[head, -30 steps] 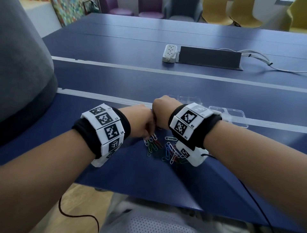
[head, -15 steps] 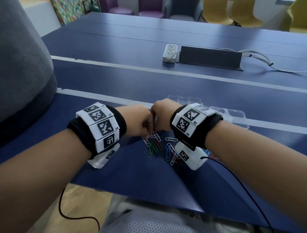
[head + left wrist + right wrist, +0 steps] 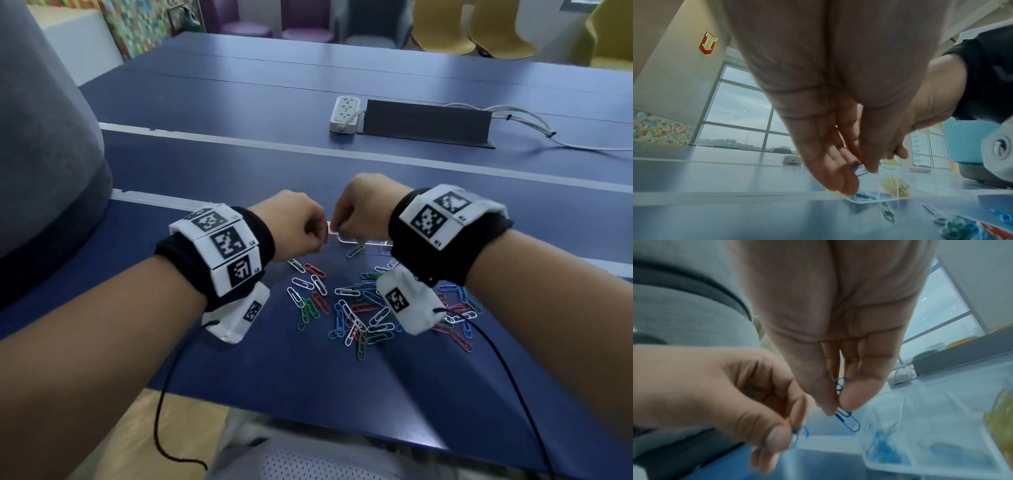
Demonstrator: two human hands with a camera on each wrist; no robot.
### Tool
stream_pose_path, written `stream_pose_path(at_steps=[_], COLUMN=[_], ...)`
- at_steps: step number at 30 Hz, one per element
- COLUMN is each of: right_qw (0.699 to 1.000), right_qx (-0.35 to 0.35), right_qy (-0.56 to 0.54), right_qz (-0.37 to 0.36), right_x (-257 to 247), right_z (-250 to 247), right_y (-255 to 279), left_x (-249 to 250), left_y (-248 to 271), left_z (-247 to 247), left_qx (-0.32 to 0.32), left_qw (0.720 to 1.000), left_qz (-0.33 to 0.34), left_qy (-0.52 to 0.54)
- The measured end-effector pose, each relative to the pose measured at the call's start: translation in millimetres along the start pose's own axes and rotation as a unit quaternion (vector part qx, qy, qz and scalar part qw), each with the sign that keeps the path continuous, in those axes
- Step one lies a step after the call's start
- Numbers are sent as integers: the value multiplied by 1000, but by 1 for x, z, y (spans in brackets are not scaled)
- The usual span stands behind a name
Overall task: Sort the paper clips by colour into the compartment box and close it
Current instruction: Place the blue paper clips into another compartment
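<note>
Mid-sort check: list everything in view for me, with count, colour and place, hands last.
Loose wire paper clips: many; white, blue, red, green; piled on table near edge.
Clear plastic compartment box: one; blue clips and yellow clips in separate compartments; beyond pile.
Blue table: one.
White power strip: one; far side.
Dark cable box: one; beside strip.
Left hand: pinches blue clip.
Right hand: pinches blue clips.

A dark blue table (image 3: 239,359) carries a loose pile of coloured paper clips (image 3: 356,308), a clear compartment box (image 3: 356,241), a white power strip (image 3: 345,113) and a dark cable cover (image 3: 424,125).
</note>
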State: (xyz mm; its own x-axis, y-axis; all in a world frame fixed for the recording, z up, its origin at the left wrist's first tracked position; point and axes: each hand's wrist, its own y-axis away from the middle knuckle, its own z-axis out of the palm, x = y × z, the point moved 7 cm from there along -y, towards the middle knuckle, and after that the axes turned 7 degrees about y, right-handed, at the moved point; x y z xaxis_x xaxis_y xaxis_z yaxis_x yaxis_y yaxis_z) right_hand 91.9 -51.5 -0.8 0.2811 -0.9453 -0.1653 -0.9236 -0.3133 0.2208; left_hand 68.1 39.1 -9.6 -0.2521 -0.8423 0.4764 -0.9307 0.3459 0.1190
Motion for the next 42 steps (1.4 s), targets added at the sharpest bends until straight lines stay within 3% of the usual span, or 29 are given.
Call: stream_pose_path(at_steps=[6, 13, 19, 25, 34, 42], right_qw=[996, 992, 991, 995, 996, 999], right_qx=[19, 35, 43, 53, -41, 9], right_qy=[-68, -99, -119, -60, 55, 17], right_qz=[53, 63, 52, 58, 59, 27], right_x=[28, 33, 34, 34, 30, 41], right_z=[-15, -8, -3, -2, 17, -6], right_y=[-3, -6, -4, 0, 5, 19], left_x=[8, 10, 11, 12, 21, 32], left_y=[-28, -36, -32, -31, -24, -22], left_z=[3, 4, 8, 9, 16, 26], left_qx=[41, 76, 76, 67, 25, 1], left_qw=[996, 985, 985, 988, 999, 997], left_qz=[-54, -95, -85, -62, -24, 15], left_qy=[66, 119, 127, 126, 42, -75])
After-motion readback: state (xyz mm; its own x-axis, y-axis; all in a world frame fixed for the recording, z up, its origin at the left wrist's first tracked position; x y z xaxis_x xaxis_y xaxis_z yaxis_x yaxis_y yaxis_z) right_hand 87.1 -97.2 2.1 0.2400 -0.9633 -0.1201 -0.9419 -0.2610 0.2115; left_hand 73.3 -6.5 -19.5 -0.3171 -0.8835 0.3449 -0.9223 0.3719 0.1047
